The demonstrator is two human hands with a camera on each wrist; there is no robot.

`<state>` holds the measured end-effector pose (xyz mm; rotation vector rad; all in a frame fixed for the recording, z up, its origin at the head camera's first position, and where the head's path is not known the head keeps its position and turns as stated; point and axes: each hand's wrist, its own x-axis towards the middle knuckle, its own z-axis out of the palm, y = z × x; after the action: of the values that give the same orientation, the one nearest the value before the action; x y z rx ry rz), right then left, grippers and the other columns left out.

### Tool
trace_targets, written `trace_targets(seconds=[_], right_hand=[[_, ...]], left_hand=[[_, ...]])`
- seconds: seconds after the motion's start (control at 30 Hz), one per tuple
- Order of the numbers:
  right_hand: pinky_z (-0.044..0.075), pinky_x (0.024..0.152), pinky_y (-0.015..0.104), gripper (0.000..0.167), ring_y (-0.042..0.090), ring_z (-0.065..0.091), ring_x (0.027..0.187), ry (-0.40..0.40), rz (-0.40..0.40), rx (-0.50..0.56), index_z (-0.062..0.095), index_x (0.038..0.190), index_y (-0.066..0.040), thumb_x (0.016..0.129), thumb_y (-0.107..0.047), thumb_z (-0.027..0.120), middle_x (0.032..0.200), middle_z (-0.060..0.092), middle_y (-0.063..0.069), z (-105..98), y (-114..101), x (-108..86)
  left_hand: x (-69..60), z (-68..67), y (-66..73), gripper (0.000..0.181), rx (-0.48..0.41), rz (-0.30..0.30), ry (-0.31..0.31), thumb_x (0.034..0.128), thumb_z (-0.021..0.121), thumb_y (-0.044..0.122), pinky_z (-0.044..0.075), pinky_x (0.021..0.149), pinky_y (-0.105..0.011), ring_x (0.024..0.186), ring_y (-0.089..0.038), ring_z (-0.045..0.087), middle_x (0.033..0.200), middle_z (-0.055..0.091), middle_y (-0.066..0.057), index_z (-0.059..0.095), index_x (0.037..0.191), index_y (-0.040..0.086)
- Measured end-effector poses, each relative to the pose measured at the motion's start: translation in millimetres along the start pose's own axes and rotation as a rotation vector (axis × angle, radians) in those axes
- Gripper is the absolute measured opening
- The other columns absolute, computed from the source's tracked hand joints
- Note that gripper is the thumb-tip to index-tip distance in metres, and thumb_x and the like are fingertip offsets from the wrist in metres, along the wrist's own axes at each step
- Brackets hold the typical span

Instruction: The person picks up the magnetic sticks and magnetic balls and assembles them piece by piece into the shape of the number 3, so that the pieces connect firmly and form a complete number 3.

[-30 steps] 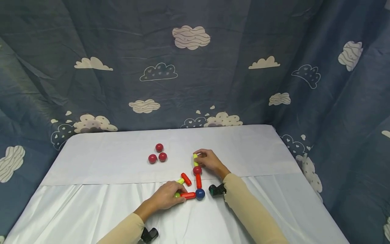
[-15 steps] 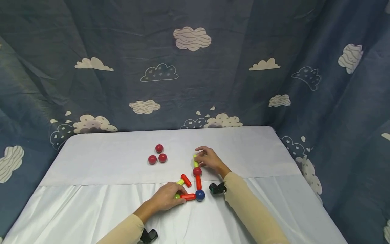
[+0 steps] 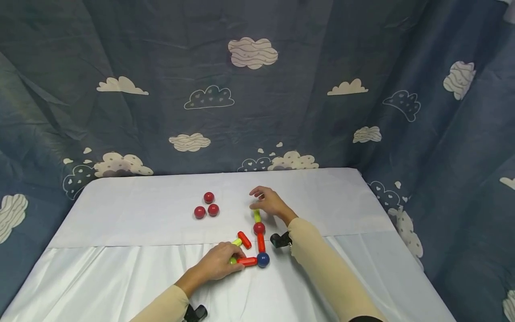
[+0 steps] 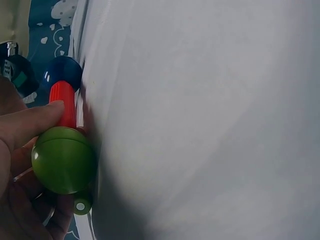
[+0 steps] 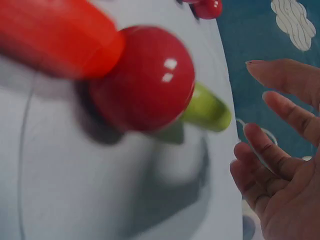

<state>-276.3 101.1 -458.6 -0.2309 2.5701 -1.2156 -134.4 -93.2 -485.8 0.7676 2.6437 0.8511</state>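
My left hand (image 3: pixel 217 263) pinches a red rod (image 4: pixel 64 111) beside a green ball (image 4: pixel 64 160), its thumb lying on the rod. That rod joins a blue ball (image 3: pixel 263 260). From the blue ball another red rod (image 3: pixel 261 243) runs away from me to a red ball (image 3: pixel 259 228), with a yellow-green rod (image 5: pixel 207 107) stuck on its far side. Just beyond that rod's end, my right hand (image 3: pixel 270 202) hovers with fingers spread and holds nothing. By the left fingertips, a second yellow-green rod (image 3: pixel 237 242) lies near a red rod (image 3: pixel 244 239); the hand partly hides it.
Three red balls (image 3: pixel 213 209) sit in a cluster at the back, left of the right hand. A white cloth (image 3: pixel 141 210) covers the table, with a seam across it. A dark blue cloud-patterned curtain (image 3: pixel 281 89) hangs behind and at the sides.
My right hand has let go of the yellow-green rod at the red ball and moved slightly up and left, fingers opening. The left hand stays in place on the red rod.
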Motion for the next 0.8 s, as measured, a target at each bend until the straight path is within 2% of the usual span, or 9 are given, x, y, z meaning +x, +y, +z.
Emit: trace_targets(seconds=[0.17, 0.43, 0.67, 0.8], right_hand=[[0.045, 0.096, 0.045, 0.038, 0.030, 0.050, 0.116, -0.017, -0.023, 0.017, 0.065, 0.118, -0.011, 0.082, -0.009, 0.075, 0.125, 0.056, 0.013, 5.6, -12.4, 7.2], [0.045, 0.096, 0.043, 0.036, 0.029, 0.053, 0.113, -0.111, -0.079, 0.034, 0.066, 0.117, -0.009, 0.082, -0.005, 0.075, 0.125, 0.058, 0.015, 21.6, -31.4, 19.8], [0.054, 0.077, 0.036, 0.035, 0.024, 0.060, 0.098, -0.176, -0.159, 0.067, 0.066, 0.114, -0.002, 0.080, 0.000, 0.075, 0.117, 0.062, 0.018, 33.0, -42.2, 29.2], [0.054, 0.073, 0.031, 0.035, 0.021, 0.060, 0.095, -0.218, -0.195, 0.037, 0.067, 0.113, -0.003, 0.080, 0.001, 0.075, 0.113, 0.063, 0.016, 40.7, -48.6, 33.3]], left_hand=[[2.2, -1.9, -1.1, 0.019, 0.013, 0.001, -0.008, 0.0839, 0.074, 0.026, 0.044, 0.084, -0.038, 0.083, -0.009, 0.050, 0.086, 0.060, 0.010, 0.070, 0.098, 0.014], [0.0, -3.0, -3.2, 0.016, -0.005, -0.023, -0.021, 0.0833, 0.074, 0.025, 0.044, 0.082, -0.038, 0.083, -0.009, 0.050, 0.084, 0.059, 0.011, 0.070, 0.095, 0.014], [0.8, -3.8, -3.8, 0.016, 0.012, -0.008, -0.014, 0.0825, 0.075, 0.025, 0.044, 0.083, -0.039, 0.085, -0.010, 0.051, 0.084, 0.060, 0.011, 0.071, 0.094, 0.015], [1.4, -1.6, -2.4, 0.016, 0.009, -0.013, -0.019, 0.0824, 0.075, 0.026, 0.044, 0.083, -0.037, 0.084, -0.009, 0.050, 0.084, 0.059, 0.012, 0.071, 0.094, 0.016]])
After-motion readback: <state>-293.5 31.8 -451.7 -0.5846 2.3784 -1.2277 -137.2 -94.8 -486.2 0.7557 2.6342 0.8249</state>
